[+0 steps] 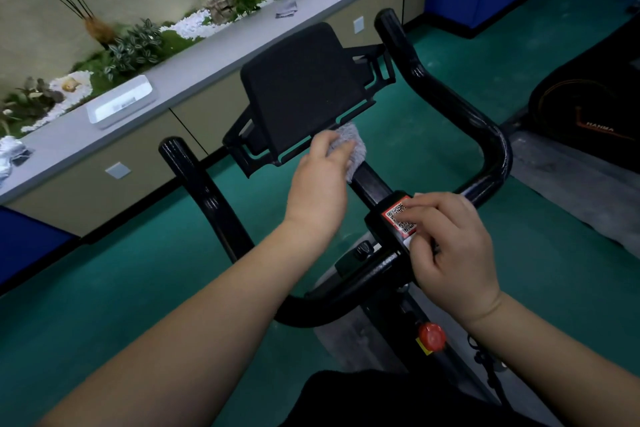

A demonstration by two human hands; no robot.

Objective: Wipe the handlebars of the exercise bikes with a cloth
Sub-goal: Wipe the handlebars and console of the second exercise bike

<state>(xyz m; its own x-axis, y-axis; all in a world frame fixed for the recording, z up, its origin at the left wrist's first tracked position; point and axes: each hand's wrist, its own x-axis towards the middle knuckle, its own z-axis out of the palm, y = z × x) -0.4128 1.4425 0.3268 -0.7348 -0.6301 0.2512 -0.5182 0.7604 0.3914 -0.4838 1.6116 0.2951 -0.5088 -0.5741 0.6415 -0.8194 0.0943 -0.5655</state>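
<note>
Below the black tablet holder (301,94), left hand (317,184) pressing grey cloth (349,146), right hand (446,250) on stem.

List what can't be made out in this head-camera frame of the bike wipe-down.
- Grey cloth: mostly hidden under the left hand; its contact with the bar can't be seen.
- QR label: partly covered by the right hand, too small to read.
- Handlebar centre: hidden behind the tablet holder.
- Second bike: cut off by the right edge.

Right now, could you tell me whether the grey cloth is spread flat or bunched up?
Bunched up: the grey cloth is wadded under the left hand, pressed against the tablet holder.
</note>
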